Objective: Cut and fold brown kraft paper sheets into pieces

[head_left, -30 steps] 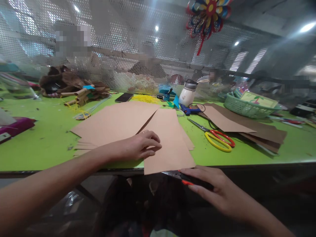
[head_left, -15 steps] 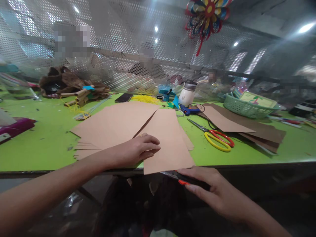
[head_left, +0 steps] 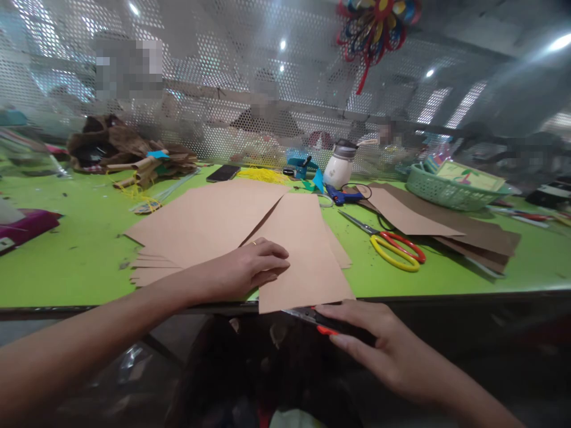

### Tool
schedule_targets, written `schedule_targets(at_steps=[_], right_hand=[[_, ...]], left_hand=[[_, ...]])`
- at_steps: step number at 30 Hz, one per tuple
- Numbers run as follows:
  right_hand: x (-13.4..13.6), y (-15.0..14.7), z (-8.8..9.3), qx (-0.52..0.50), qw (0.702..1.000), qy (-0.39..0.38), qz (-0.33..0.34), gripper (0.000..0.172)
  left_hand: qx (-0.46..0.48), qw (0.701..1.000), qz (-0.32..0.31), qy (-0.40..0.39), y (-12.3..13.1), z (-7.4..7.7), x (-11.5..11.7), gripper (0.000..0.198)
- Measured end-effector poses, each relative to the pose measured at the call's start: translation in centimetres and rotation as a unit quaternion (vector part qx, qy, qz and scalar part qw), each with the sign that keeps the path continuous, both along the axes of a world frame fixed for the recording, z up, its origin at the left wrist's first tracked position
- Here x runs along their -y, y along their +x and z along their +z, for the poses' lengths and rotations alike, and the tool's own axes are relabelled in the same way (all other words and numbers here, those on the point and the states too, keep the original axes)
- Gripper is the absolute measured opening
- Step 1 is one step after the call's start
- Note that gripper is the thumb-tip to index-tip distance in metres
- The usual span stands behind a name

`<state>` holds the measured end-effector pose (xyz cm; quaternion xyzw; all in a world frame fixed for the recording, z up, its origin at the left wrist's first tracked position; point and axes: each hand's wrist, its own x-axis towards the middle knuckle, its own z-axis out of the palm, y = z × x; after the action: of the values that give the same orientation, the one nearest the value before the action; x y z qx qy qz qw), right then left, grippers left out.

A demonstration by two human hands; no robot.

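My left hand (head_left: 261, 263) rests on a light brown sheet of paper (head_left: 307, 255), its fingers stretched loosely across the sheet's left side. That sheet juts a little past the table's front edge. Just below this overhang my right hand (head_left: 379, 339) grips a black-and-red utility knife (head_left: 328, 329), its blade pointing left along the sheet's near edge. The blade's tip is partly under the paper, so I cannot tell whether it touches. A fanned stack of brown paper (head_left: 200, 214) lies to the left, partly beneath my forearm.
Scissors (head_left: 392, 245) with yellow and red handles lie right of the sheet. Behind them are a blue glue gun (head_left: 343, 195), a white bottle (head_left: 339, 167) and a phone (head_left: 223, 173). A green basket (head_left: 452, 189) and darker brown sheets (head_left: 486, 235) occupy the right of the green table (head_left: 80, 261).
My right hand and the utility knife have shifted slightly left along the paper's near edge. The left hand stays in place on the sheet. The whole view has tilted a little.
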<state>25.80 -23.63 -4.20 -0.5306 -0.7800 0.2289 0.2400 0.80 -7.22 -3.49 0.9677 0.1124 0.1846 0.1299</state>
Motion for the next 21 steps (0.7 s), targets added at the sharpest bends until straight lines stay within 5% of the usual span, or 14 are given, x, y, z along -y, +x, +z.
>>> schedule_targets(at_steps=[21], right_hand=[[0.43,-0.47,0.33,0.036,0.999,-0.011,0.014,0.037]], left_hand=[[0.001,1.000,-0.008,-0.003,-0.05,-0.21,-0.15,0.026]])
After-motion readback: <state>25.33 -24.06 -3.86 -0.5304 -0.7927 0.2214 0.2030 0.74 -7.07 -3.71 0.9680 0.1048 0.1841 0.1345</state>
